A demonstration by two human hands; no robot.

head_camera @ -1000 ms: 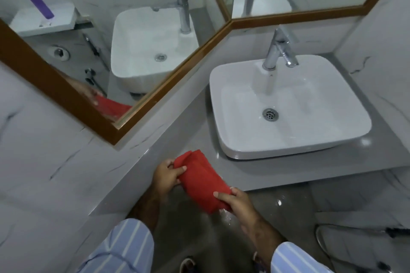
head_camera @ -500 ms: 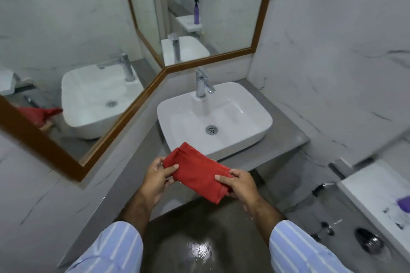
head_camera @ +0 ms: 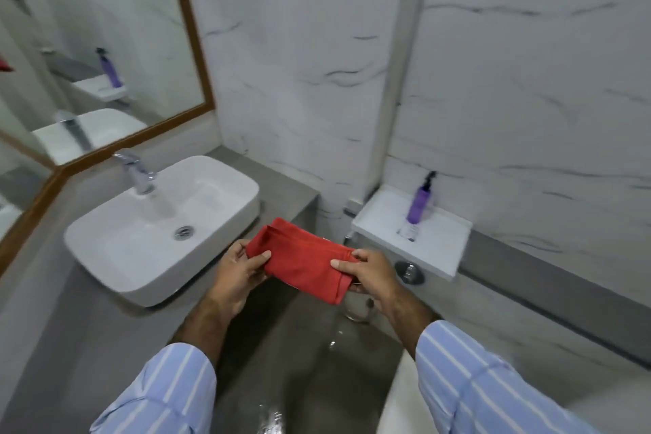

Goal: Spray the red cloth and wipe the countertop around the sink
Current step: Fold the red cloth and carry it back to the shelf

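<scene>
- So far, as I read it, only the preparation is in place: I have the red cloth (head_camera: 304, 259) folded and held up in front of me, over the floor between the vanity and the ledge on my right.
- My left hand (head_camera: 243, 269) pinches the cloth's left end, thumb on top and fingers underneath; my right hand (head_camera: 366, 275) grips the right end the same way, fingers curled around the folded edge.
- Neither hand is free, so nothing else is being held.
- Spraying looks not yet done, in my judgement: the purple spray bottle (head_camera: 420, 201) stands upright on the white ledge (head_camera: 440, 247) to my right, well apart from both hands, and I see no wet patch on the cloth, though the fabric is too uniform in colour for me to be certain.
- Wiping has not begun either, as I judge it: the cloth is in the air, touching neither the grey countertop (head_camera: 105, 338) nor the white sink (head_camera: 116, 254).
- Whether the countertop is dirty or already clean I cannot tell; it reads as plain dull grey around the basin.
- What is left, I'd say, is nearly everything: free one hand, take the bottle, wet the cloth, then work it along the counter around the basin and by the tap (head_camera: 135, 169).
</scene>
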